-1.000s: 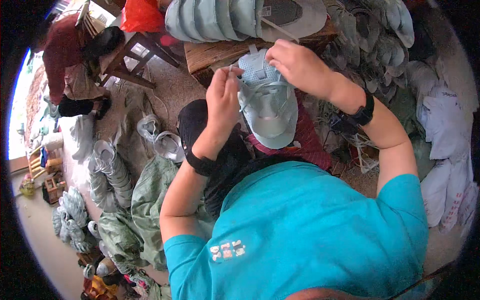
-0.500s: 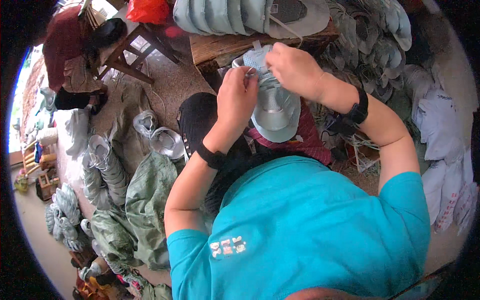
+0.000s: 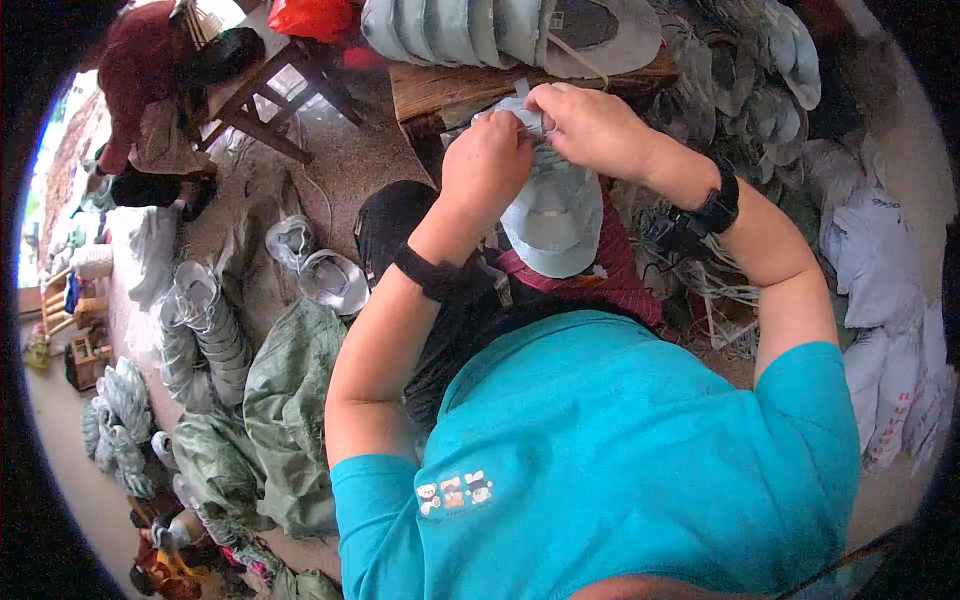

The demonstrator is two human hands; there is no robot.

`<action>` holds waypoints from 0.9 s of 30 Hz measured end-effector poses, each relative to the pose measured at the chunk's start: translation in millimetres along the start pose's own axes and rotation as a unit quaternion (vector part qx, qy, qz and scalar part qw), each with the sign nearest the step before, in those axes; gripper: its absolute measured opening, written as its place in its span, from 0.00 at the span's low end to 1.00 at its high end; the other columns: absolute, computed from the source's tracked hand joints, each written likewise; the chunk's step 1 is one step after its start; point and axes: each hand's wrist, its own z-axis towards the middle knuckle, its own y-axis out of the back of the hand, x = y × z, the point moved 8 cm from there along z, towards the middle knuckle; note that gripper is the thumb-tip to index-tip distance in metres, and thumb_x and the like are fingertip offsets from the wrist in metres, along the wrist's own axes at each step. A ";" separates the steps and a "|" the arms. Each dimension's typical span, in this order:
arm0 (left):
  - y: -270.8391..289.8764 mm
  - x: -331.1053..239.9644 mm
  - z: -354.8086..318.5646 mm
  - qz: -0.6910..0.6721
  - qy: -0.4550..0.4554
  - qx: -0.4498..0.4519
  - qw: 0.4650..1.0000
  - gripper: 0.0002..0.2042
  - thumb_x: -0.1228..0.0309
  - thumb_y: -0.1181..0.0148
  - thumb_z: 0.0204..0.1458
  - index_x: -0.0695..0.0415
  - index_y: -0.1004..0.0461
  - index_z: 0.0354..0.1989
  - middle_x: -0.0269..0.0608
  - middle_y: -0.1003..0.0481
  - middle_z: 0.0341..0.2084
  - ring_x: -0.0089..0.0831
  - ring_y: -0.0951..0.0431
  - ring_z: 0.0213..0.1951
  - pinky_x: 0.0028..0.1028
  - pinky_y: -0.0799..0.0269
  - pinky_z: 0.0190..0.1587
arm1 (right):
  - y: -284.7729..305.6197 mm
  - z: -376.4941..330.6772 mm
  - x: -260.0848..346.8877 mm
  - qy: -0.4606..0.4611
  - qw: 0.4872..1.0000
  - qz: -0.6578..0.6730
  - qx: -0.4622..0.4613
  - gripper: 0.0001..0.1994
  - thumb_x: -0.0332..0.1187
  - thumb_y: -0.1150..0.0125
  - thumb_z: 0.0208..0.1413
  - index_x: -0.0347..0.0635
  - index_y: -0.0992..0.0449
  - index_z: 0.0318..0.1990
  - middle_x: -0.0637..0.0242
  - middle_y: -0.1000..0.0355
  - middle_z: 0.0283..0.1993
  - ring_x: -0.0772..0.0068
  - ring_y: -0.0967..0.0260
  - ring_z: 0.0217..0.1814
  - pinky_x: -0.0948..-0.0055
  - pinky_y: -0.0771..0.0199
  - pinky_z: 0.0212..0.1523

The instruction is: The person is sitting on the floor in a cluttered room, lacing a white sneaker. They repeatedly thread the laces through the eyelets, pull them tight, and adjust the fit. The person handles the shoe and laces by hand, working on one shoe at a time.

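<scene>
A pale blue shoe upper (image 3: 552, 232) lies over my lap on a maroon cloth (image 3: 625, 265), its toe toward me. Both hands are at its lacing area, close together. My left hand (image 3: 487, 160) is pinched on a shoelace at the left side of the opening. Opposite it, my right hand (image 3: 590, 125) has its thumb and fingertips closed together at the lace too. The lace is thin and mostly hidden by the fingers. Above the hands the pale tongue tip (image 3: 521, 88) sticks up.
A wooden bench (image 3: 440, 95) ahead carries a row of nested shoe uppers (image 3: 455, 35). More uppers (image 3: 770, 70) hang in bunches at right, near white sacks (image 3: 880, 250). Stacked uppers (image 3: 215, 340) and green sacks (image 3: 300, 420) lie left. Another person (image 3: 145, 75) bends by a wooden stool (image 3: 265, 105).
My left hand has moved right and up, nearer the right hand over the lacing area. The right hand has shifted slightly left. The shoe upper stays on my lap.
</scene>
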 end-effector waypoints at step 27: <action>-3.6 63.9 -48.0 -0.492 0.146 -0.133 0.848 0.07 0.74 0.52 0.62 0.63 0.30 0.44 0.34 0.28 0.26 0.18 0.33 0.25 0.20 0.35 0.29 | -8.3 12.1 21.3 0.055 0.996 -0.066 0.036 0.16 0.26 0.44 0.49 0.41 0.31 0.48 0.58 0.28 0.38 0.52 0.27 0.42 0.58 0.26 0.39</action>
